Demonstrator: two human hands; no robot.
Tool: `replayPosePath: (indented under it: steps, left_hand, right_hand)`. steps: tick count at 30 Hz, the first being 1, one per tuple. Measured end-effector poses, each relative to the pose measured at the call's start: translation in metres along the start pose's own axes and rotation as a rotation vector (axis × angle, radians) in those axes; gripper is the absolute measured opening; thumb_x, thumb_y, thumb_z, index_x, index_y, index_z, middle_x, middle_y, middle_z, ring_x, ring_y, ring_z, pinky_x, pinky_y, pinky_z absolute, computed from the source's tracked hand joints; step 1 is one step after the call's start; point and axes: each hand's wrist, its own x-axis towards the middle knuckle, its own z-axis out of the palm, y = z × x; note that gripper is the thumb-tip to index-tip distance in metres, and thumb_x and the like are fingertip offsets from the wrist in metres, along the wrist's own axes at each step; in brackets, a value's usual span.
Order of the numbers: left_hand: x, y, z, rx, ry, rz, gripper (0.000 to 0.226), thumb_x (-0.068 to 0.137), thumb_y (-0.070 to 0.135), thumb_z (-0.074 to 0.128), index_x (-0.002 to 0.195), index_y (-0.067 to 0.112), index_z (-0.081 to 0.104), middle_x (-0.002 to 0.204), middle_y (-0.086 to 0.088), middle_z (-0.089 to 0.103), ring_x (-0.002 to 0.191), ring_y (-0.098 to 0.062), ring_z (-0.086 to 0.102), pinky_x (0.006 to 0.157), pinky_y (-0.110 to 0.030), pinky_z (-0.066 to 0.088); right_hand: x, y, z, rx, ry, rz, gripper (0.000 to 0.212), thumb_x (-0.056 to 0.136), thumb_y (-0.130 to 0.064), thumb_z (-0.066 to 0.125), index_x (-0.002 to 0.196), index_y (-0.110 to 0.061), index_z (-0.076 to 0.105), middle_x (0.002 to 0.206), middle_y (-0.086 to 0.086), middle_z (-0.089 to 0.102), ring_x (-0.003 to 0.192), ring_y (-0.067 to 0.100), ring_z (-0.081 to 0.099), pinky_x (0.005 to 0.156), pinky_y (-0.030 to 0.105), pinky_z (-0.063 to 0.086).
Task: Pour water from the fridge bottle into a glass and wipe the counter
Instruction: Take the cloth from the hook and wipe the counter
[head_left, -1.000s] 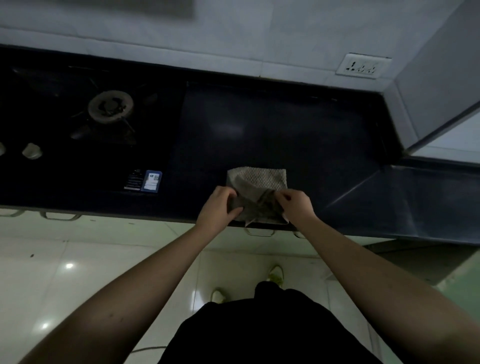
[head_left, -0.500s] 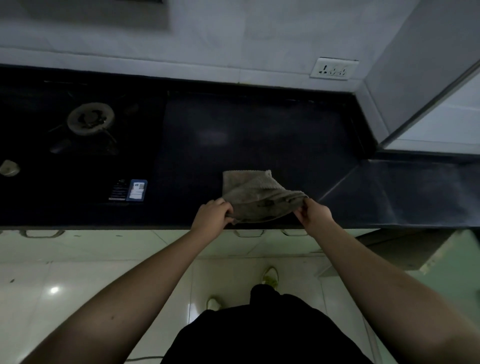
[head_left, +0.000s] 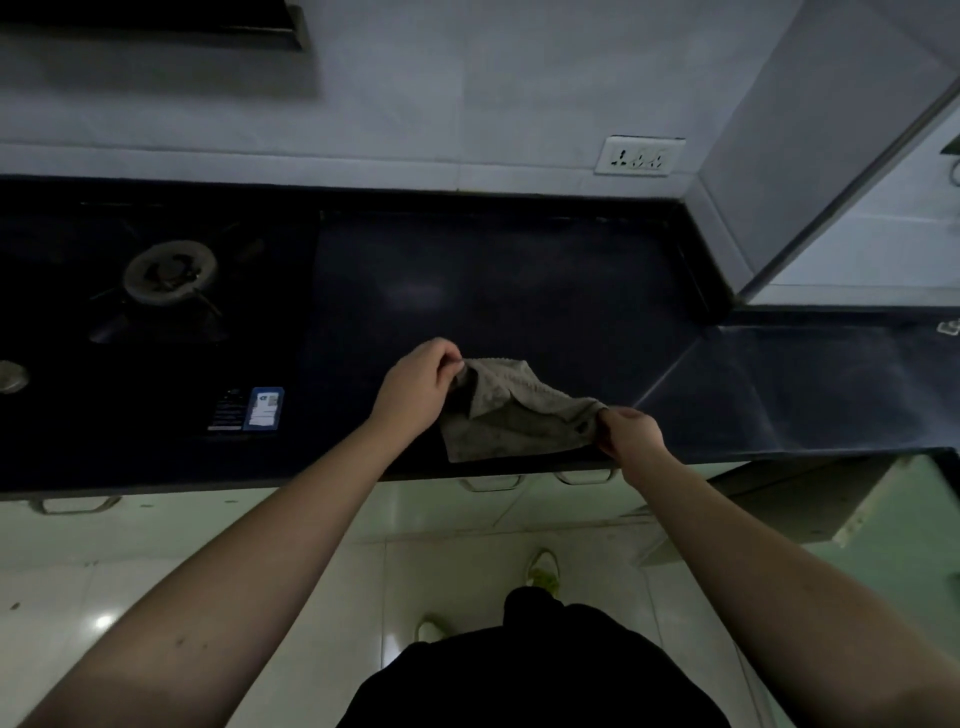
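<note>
Head view: left hand (head_left: 415, 387), right hand (head_left: 631, 431) pinch cloth (head_left: 511, 415).

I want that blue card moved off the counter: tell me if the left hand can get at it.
Probably yes: nothing lies between the left hand and the blue card, but it pinches the cloth.

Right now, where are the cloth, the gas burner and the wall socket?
cloth (head_left: 511, 415), head view, on the crumpled middle of the fabric.
gas burner (head_left: 170, 270), head view, on the round burner head.
wall socket (head_left: 639, 155), head view, on the white faceplate.
</note>
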Motion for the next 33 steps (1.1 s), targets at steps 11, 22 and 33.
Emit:
replayPosePath:
  steps: [11, 22, 33]
  left_hand:
    - [0.027, 0.059, -0.024, -0.173, -0.048, 0.011, 0.013, 0.096, 0.031, 0.060, 0.098, 0.020, 0.067, 0.082, 0.013, 0.062, 0.075, 0.001, 0.057, 0.061, -0.007, 0.041]
    - [0.040, 0.083, -0.037, -0.361, -0.061, -0.091, 0.021, 0.096, 0.035, 0.060, 0.094, 0.017, 0.072, 0.084, 0.001, 0.071, 0.081, -0.014, 0.067, 0.077, -0.035, 0.055]
    - [0.032, 0.092, -0.039, -0.575, -0.064, -0.168, 0.016, 0.095, 0.028, 0.063, 0.093, 0.015, 0.073, 0.074, 0.006, 0.070, 0.074, -0.007, 0.068, 0.074, -0.025, 0.057]
  right_hand:
    - [-0.034, -0.019, 0.045, -0.400, -0.129, -0.505, 0.027, 0.094, -0.038, 0.055, 0.119, -0.030, 0.060, 0.117, -0.006, 0.061, 0.099, 0.009, 0.059, 0.082, 0.028, 0.049]
    - [-0.060, -0.020, 0.069, -0.203, -0.028, -0.477, 0.060, 0.078, -0.062, 0.065, 0.124, -0.027, 0.048, 0.113, -0.007, 0.051, 0.096, 0.010, 0.058, 0.083, 0.037, 0.053]
    - [-0.057, 0.006, 0.097, -0.310, -0.132, -0.151, 0.040, 0.094, -0.037, 0.051, 0.123, -0.009, 0.054, 0.097, 0.005, 0.061, 0.078, 0.021, 0.057, 0.061, 0.030, 0.043]
